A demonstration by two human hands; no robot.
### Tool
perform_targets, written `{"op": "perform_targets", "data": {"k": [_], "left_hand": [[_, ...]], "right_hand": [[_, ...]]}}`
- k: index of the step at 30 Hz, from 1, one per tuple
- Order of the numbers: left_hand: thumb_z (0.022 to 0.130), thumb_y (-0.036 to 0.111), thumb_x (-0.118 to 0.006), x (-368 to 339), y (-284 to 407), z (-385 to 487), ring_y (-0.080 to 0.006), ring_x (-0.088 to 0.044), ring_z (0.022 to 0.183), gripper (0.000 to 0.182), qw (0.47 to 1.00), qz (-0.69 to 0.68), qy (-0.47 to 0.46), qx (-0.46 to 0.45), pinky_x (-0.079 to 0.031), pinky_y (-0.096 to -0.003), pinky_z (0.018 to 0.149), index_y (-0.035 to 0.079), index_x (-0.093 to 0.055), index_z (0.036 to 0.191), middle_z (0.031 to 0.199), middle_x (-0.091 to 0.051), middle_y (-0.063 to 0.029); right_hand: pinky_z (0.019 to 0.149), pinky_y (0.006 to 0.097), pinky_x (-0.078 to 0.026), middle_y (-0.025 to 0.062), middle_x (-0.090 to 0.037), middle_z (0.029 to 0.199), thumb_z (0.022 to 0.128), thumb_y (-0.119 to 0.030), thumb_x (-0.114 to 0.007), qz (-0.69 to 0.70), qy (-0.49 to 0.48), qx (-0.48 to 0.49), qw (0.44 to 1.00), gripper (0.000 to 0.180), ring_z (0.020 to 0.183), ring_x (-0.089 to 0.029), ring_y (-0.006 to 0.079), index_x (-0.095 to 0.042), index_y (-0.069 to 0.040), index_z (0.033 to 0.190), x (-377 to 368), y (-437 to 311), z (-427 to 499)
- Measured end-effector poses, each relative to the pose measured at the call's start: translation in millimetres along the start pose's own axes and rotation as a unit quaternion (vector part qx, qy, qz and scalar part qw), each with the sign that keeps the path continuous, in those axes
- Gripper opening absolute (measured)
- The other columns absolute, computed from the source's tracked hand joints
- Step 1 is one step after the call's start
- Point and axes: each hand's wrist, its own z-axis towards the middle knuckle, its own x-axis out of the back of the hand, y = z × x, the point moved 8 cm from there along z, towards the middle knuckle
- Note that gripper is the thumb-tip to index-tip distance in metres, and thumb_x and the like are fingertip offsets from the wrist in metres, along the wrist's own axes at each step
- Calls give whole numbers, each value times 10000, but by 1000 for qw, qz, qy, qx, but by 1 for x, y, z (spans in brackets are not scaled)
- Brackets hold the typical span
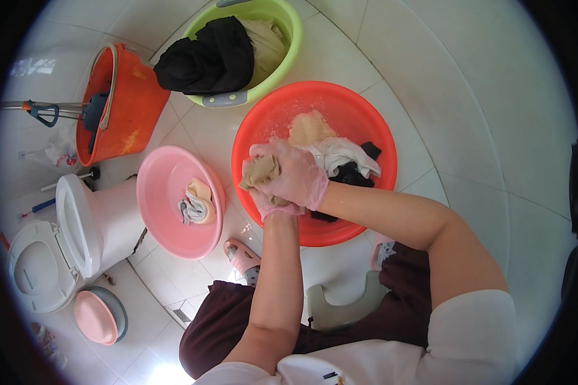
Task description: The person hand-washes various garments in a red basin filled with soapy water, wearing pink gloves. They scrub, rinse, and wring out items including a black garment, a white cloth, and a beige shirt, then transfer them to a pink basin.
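Both my hands wear thin pink see-through gloves and are pressed together over the left part of a red plastic basin (385, 120). My right hand (296, 168) is closed around a bunched beige cloth (261, 172). Beneath it my left hand (275, 206) grips the same cloth, though much of that hand is hidden. In the basin, wet and apart from my hands, lie a light-tan cloth (310, 127), a white garment (342, 151) and black fabric (351, 174). Water with some bubbles shows around them.
Left of the red basin, a pink basin (161, 202) holds small light-coloured clothes (197, 204). A green tub (294, 38) with black clothing (212, 57) stands beyond. An orange bucket (139, 115), a toilet (101, 221) and a low plastic stool (337, 313) are nearby.
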Motion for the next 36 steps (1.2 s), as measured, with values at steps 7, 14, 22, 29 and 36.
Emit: {"op": "perform_targets", "data": {"k": [7, 14, 22, 29, 36], "left_hand": [[871, 233, -631, -30, 53, -14, -264, -621, 926, 260, 662, 598, 27, -452, -508, -378, 774, 61, -590, 1061, 999, -635, -143], [824, 150, -645, -16, 37, -11, -291, -614, 825, 212, 680, 644, 5, -352, -510, -343, 711, 29, -613, 996, 908, -614, -153], [892, 172, -521, -2, 195, 13, -251, -577, 1000, 341, 916, 320, 41, -239, -498, -345, 870, -25, -552, 1169, 1129, -589, -132], [910, 191, -549, 57, 333, -19, -295, -526, 1189, 509, 615, 580, 323, -424, -439, -360, 1010, -14, -424, 1359, 1286, -543, -161], [897, 490, -596, 51, 50, 10, -223, -612, 950, 571, 833, 552, 42, 8, -517, -394, 826, 106, -494, 1308, 1141, -580, -98]], "right_hand": [[732, 381, -519, 182, -655, 802, 776, -319, -683, 310, 55, -223, 923, 318, 866, -650, 357, -656, -45, 935, -16, 62, 4], [722, 363, -493, 92, -669, 918, 879, -216, -544, 359, -21, -286, 888, 231, 866, -635, 203, -634, -30, 980, -35, 103, -5], [933, 428, -452, 186, -636, 1083, 815, -407, -675, -198, -243, -9, 950, 514, 1089, -596, 300, -598, -22, 1145, 35, 40, 25], [954, 464, -454, 190, -587, 1228, 791, -406, -659, -420, -194, 0, 886, 565, 1147, -555, 362, -565, -98, 1255, 60, 142, -21], [792, 409, -523, 214, -658, 951, 797, -255, -610, 13, -133, -214, 968, 352, 901, -649, 356, -617, -114, 1119, 32, 108, -2]]}}
